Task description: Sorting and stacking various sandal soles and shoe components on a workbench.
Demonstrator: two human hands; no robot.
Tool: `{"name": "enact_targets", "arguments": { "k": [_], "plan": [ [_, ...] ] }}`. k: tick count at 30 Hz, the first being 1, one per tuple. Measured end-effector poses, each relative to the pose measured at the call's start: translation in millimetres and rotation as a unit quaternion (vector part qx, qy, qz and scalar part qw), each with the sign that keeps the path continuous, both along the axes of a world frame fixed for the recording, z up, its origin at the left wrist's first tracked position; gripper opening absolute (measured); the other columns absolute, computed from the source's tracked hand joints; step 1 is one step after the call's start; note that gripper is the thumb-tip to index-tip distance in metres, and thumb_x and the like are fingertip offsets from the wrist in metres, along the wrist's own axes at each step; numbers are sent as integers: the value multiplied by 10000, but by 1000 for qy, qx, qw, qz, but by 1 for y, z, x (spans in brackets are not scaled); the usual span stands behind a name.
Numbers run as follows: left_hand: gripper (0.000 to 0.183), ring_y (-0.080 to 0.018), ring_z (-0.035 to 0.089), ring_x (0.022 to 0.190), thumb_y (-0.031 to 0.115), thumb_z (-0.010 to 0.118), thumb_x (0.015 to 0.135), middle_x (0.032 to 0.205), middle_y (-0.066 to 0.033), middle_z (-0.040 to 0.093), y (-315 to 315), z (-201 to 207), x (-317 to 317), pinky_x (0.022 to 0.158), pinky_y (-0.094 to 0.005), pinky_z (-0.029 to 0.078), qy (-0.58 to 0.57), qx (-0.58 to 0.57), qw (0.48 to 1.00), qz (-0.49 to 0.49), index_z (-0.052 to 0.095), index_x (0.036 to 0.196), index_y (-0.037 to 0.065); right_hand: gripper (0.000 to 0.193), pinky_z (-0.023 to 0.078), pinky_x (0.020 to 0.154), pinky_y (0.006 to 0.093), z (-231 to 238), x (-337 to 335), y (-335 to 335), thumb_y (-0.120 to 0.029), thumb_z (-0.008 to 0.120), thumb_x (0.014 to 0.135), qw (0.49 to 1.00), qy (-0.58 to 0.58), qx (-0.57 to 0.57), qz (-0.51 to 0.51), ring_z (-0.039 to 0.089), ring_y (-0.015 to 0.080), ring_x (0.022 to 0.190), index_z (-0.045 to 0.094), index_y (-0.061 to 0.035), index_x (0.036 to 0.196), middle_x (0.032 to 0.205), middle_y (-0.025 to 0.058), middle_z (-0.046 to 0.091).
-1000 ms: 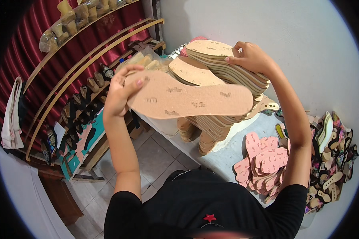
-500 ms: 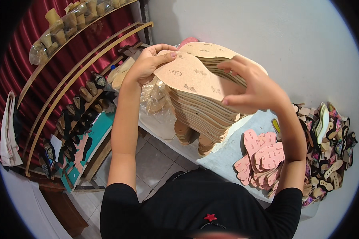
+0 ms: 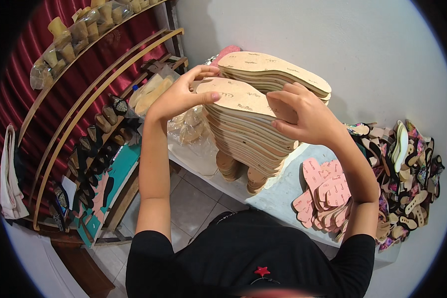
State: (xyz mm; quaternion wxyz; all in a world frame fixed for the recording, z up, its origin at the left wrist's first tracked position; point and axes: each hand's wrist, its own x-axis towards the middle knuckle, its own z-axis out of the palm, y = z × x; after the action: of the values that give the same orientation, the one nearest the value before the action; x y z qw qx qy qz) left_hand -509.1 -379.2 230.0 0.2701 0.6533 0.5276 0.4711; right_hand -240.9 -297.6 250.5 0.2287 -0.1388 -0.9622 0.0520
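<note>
A tall stack of beige shoe insoles [image 3: 251,136] stands on the table, its layers fanned slightly. On top lies one pale insole [image 3: 239,94] with dark printed marks. My left hand [image 3: 183,94] grips its left end, thumb over the upper face and fingers round the far edge. At the opposite end, my right hand [image 3: 308,113] curves round the insole and the upper layers, thumb on the near side and fingers on the far side. Its palm hides that end. Just behind stands a second insole stack [image 3: 270,63], touched by neither hand.
Pink insoles [image 3: 328,191] lie piled on the white table [image 3: 275,198], nearer me on the right. Beyond them is a heap of shoe uppers [image 3: 407,184]. Clear plastic bags [image 3: 188,124] sit left of the stack. A rack with shoes [image 3: 97,134] stands at the left, before a red curtain.
The top insole, held raised and tilted over the stacks, has come down onto the front stack. Both hands have lowered with it, and the right hand has closed in round its end.
</note>
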Motion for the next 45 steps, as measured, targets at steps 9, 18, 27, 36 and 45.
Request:
{"name": "enact_targets", "arguments": {
  "k": [9,18,27,36,45],
  "plan": [
    [913,-243,370,1208,288,802,526,1268,-125,414,11,-18,-15,998,-360,297,-24,-44,998,-26,363,1292,58,444,424,777,384,-7,-5,4,-218,623,686,997,-23,-65,-25,522,317,882,541,14,1055,902,160,519],
    [863,-255,417,1173,232,815,539,1278,-124,423,19,-26,-26,984,-366,331,-78,-42,995,-47,398,1280,84,425,427,772,390,-7,-9,4,-228,631,725,997,-10,-73,-18,528,327,883,523,-5,1070,934,159,516],
    [840,-216,439,1145,198,810,527,1240,-92,464,17,-26,-24,968,-354,345,-94,-49,993,-43,421,1263,83,402,424,765,399,-14,-11,4,-242,632,741,997,-7,-80,-6,522,328,865,515,-37,1067,924,157,498],
    [732,-258,365,1211,200,734,621,1284,-122,419,-3,-33,-6,994,-395,306,-86,113,979,147,400,1259,69,364,476,697,347,5,33,-1,-159,690,671,954,273,112,57,567,278,812,567,-31,989,967,124,529],
    [302,-219,490,637,345,495,817,724,-94,490,-23,-105,179,566,-324,434,-169,496,844,117,450,734,58,197,431,656,315,-120,120,138,-65,591,711,912,349,-55,-208,515,223,727,547,20,883,825,137,510]
  ]
}}
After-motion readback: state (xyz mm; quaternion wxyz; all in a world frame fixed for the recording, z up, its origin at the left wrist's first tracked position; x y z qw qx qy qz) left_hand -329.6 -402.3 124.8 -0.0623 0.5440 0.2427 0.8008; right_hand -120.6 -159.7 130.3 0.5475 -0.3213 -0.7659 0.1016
